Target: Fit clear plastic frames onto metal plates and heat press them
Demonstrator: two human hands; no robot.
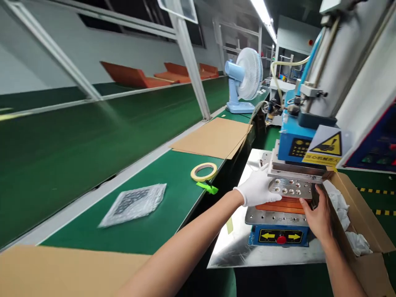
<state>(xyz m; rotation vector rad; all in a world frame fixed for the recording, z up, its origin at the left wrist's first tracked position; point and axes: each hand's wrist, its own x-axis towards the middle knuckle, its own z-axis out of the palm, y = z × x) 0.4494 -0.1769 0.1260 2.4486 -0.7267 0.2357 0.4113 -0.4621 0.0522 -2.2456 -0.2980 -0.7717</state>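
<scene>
Right hand (317,218) open against orange stack (278,207), gloved left hand (256,187) on metal plate (291,189)

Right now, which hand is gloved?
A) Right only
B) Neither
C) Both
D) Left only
D. The left hand wears a white glove, while the right hand is bare.
</scene>
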